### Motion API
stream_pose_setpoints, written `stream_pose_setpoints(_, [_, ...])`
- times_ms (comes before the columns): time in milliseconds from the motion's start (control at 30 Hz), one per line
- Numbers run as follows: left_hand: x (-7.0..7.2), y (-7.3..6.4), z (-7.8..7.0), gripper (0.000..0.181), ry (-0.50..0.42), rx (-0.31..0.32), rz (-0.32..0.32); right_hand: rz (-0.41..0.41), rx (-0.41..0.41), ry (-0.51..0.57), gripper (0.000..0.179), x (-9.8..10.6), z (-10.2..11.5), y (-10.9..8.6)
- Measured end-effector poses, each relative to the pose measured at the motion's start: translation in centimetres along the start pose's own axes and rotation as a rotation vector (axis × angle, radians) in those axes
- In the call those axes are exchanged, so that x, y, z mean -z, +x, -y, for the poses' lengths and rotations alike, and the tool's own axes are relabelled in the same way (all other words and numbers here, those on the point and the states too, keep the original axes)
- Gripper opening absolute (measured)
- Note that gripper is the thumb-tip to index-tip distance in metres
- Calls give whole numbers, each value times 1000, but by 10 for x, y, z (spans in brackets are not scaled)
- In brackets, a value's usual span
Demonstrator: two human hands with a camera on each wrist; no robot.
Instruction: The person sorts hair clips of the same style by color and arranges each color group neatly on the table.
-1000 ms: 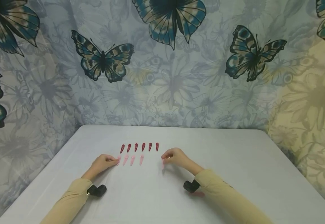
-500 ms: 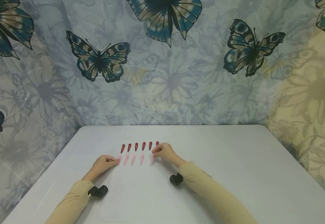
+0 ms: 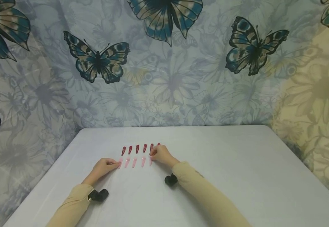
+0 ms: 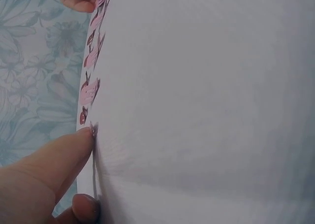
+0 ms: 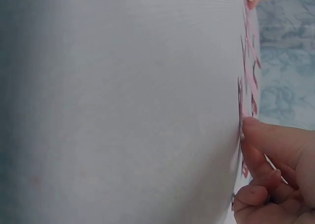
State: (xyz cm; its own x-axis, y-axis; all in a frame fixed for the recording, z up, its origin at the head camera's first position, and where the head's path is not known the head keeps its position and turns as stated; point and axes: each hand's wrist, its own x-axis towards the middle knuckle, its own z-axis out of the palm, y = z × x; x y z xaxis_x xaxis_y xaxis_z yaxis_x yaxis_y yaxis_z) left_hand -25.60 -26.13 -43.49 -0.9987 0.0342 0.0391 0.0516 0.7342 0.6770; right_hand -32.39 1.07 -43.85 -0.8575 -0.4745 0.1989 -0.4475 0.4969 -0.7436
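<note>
Two rows of teardrop-shaped snap hair clips lie on a white table. Dark red clips (image 3: 137, 149) form the far row, and pink clips (image 3: 134, 162) the near one. At the near row's left end, my left hand (image 3: 103, 167) pinches a pink hair clip (image 3: 120, 163) between its fingertips. My right hand (image 3: 162, 155) pinches another pink hair clip (image 3: 150, 161) at the row's right end, partly covering the last red clips. The right wrist view shows the thumb (image 5: 261, 133) and a finger together at the clip; its other fingers are curled.
The white tabletop (image 3: 224, 164) extends around both rows and toward the front. Behind it hangs a butterfly-and-flower patterned backdrop (image 3: 176, 88). A small black wrist camera (image 3: 99, 195) sits on the left sleeve, another black camera (image 3: 170, 180) on the right.
My right hand has moved left with its pink hair clip, bringing it to the right end of the pink row. My left hand has stayed at the leftmost pink clip.
</note>
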Motion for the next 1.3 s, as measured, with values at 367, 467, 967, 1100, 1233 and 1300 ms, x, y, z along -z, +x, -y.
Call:
stream_pose_setpoints(367, [1, 1, 0, 22, 4, -5, 6, -16, -62, -38, 14, -1, 4, 2])
stream_pose_setpoints(467, [0, 0, 1, 22, -1, -2, 6, -18, -132, -22, 13, 10, 17, -4])
stream_pose_setpoints(967, [2, 2, 1, 20, 15, -11, 2, 44, -19, -51, 13, 113, 19, -103])
stream_pose_setpoints(1100, [1, 2, 0, 19, 16, -12, 7, 47, -21, -66, 13, 132, 13, -135])
stream_pose_setpoints(1233, [1, 3, 1, 19, 29, -6, -9, 61, -21, -46, 13, 138, 10, -159])
stream_pose_setpoints(1300, [2, 5, 2, 21, 34, -9, -7, 68, -26, -38, 13, 136, 8, -169])
